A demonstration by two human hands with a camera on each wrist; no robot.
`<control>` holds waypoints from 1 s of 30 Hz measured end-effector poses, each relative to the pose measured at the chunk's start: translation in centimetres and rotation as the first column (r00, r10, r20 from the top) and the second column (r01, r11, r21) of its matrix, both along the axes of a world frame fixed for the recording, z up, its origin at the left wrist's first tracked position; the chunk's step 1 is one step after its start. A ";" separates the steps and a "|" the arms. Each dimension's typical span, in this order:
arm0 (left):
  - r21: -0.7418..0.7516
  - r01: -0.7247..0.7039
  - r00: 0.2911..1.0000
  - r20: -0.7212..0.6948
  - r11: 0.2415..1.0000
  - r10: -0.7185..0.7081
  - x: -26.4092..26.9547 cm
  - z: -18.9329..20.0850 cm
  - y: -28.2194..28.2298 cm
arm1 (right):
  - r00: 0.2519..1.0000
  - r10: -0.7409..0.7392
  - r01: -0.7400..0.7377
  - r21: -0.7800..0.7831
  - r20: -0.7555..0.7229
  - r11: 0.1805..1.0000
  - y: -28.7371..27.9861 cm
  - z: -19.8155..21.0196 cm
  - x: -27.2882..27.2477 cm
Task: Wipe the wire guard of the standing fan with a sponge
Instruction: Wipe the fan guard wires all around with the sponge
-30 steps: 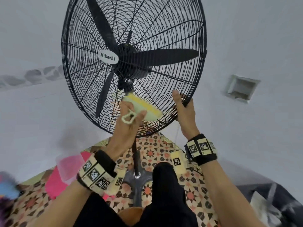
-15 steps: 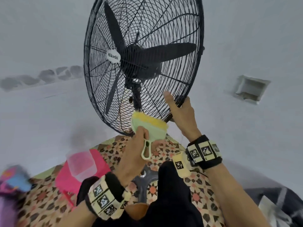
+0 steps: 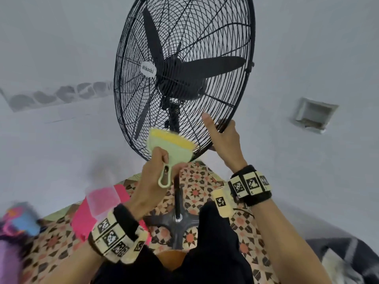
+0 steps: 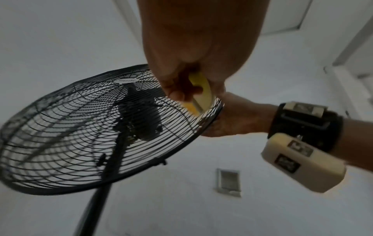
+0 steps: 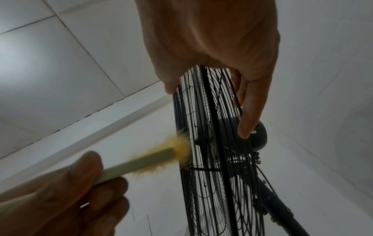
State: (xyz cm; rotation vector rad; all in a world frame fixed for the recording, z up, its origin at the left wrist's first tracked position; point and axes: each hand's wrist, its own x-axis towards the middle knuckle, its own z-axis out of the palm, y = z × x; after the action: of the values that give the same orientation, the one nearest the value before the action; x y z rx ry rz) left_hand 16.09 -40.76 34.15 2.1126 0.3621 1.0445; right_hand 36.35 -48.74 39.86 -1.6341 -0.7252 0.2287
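Note:
The standing fan's black wire guard fills the upper middle of the head view, with the blades behind it. My left hand grips the pale green handle of a yellow sponge, whose yellow face presses on the guard's lower front near the rim. My right hand holds the lower right rim. In the right wrist view its thumb lies on the front wires and its fingers on the rear ones, while the sponge touches the front wires. The left wrist view shows the sponge against the guard.
The fan's pole runs down to a dark cross base on a patterned mat. A pink container sits at the left. My dark-clothed leg is beside the base. A recessed box is in the wall.
The sponge has slid from just below the hub down to the guard's lower rim. The guard now looks more edge-on. My right hand has kept its hold on the rim.

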 end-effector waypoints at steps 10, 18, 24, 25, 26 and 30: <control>0.058 0.098 0.992 -0.087 0.994 -0.093 0.2 0.8 0.7 | 1.000 0.015 -0.015 0.012 -0.005 1.000 -0.1 -0.2 0.6; 0.125 0.242 0.944 -0.258 0.962 -0.204 0.9 0.8 0.7 | 1.000 0.005 -0.006 0.052 0.026 0.999 0.0 -0.7 0.7; 0.089 0.026 0.998 -0.062 0.996 -0.021 0.6 4.9 2.6 | 0.997 -0.024 0.020 0.054 0.075 0.998 -0.4 -1.5 2.0; 0.104 0.014 0.998 -0.065 0.994 -0.007 0.5 5.7 3.2 | 0.995 -0.026 0.021 0.057 0.093 0.998 -0.5 -1.8 2.2; 0.112 0.012 0.997 -0.079 0.994 -0.003 0.6 6.5 3.7 | 0.994 -0.028 0.021 0.066 0.101 0.998 -0.5 -2.1 2.4; 0.003 0.047 0.992 -0.119 0.999 -0.046 2.3 7.8 6.1 | 1.000 -0.022 0.020 0.110 0.021 0.994 -0.7 -2.9 4.1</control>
State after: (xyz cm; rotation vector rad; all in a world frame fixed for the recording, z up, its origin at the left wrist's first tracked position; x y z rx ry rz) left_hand 18.39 -34.65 41.93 2.1840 0.3664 0.8964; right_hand 40.43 -49.46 36.93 -1.5415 -0.7248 0.1529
